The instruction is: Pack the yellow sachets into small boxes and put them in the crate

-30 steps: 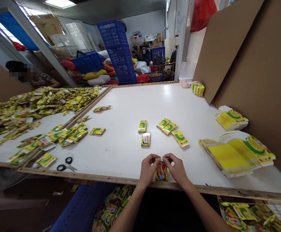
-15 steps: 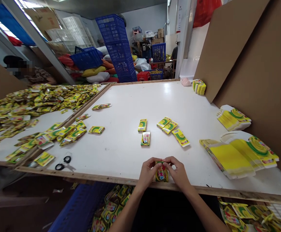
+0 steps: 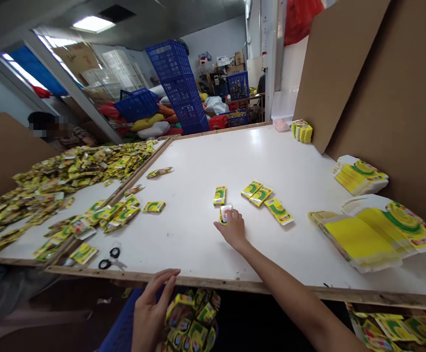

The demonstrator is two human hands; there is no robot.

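Observation:
My right hand (image 3: pixel 234 229) reaches forward over the white table (image 3: pixel 183 239), its fingers closed on a small yellow box (image 3: pixel 225 213). Just beyond it lie more small yellow boxes: one (image 3: pixel 219 195) straight ahead, a pair (image 3: pixel 256 192) to the right, and another (image 3: pixel 279 211) further right. My left hand (image 3: pixel 150 308) hangs below the table's wooden front edge with fingers spread and nothing in them. It hovers beside yellow packets (image 3: pixel 192 322) heaped in a blue crate (image 3: pixel 119 330).
Stacks of flat yellow cartons (image 3: pixel 363 234) lie at the right, in front of leaning cardboard sheets (image 3: pixel 392 83). Scissors (image 3: pixel 112 260) lie near the front left. A heap of yellow packets (image 3: pixel 62 176) covers the left table, where another person (image 3: pixel 56 131) sits. Blue crates (image 3: pixel 176 83) stand behind.
Both hands held one small box at the table's front edge. Now the right hand has moved forward to the boxes on the table, and the left hand has dropped below the edge, open.

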